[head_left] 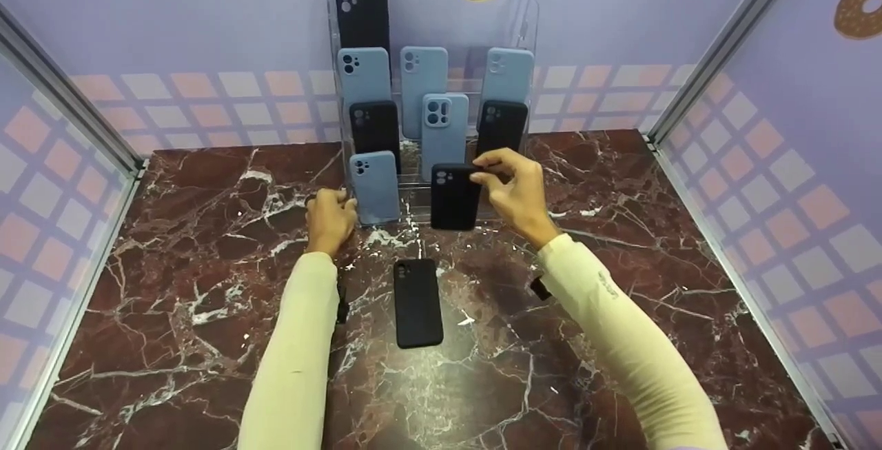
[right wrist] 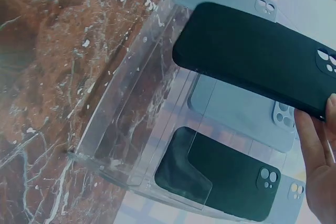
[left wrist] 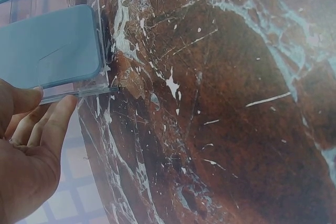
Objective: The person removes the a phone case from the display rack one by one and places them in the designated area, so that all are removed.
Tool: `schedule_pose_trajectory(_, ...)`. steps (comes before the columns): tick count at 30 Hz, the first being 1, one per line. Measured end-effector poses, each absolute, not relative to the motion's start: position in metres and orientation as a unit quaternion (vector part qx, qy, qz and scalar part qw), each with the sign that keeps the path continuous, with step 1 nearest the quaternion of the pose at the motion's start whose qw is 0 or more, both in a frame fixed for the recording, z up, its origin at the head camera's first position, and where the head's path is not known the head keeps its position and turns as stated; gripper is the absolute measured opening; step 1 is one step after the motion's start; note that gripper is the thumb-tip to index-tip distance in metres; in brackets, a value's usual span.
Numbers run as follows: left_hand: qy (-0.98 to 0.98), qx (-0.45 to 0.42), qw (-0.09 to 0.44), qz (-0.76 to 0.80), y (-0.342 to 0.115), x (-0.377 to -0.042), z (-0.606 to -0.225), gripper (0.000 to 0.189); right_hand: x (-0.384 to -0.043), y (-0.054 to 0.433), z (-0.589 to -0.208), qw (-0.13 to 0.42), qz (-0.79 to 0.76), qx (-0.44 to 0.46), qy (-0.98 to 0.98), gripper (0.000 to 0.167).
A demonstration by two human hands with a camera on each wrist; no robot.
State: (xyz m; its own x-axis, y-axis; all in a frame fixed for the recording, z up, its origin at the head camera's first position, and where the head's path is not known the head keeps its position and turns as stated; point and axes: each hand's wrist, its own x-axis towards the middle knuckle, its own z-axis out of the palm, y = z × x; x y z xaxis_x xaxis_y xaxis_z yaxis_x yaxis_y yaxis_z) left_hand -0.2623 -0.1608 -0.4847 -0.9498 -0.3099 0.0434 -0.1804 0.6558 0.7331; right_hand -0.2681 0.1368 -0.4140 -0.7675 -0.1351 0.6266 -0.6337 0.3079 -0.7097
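Left hand [head_left: 331, 221]: thumb and fingertips pinch the left edge of the clear stand [right wrist: 121, 124], low down near the table [head_left: 207, 257]; an uneven push or pull here could skew the stand and rattle the cases on it.
Front blue case [head_left: 375, 189]: leans back on the lowest tier, just beside the left hand; if the stand jerks, this case could slide or tip forward.
Loose black case [head_left: 418, 304]: lies flat on the table in front of the stand, touched by neither hand; a sleeve swinging inward might sweep it aside.
Middle blue case [head_left: 445, 134]: stands one tier back, partly behind the case in the right hand; a backward nudge from that case could knock it askew.
Held black case [head_left: 455, 198]: hangs near upright at the stand's front, right of the front blue case; whether its lower end touches the ledge I cannot tell. If that end misses the lip, it could drop to the table.
Right hand [head_left: 515, 193]: thumb and fingers narrow in a pinch on the held black case's upper corner; so small a hold, well off centre, could let the case twist.
Right black case [head_left: 503, 123]: stands behind the right hand, whose knuckles could bump it.
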Motion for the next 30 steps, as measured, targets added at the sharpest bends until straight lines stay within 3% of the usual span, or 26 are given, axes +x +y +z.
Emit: schedule_pose_trajectory(30, -0.909, 0.139, 0.076, -0.386, -0.160, -0.261, -0.483, 0.030, -0.246, 0.159, -0.479, -0.011, 0.438, 0.125, -0.890, 0.014)
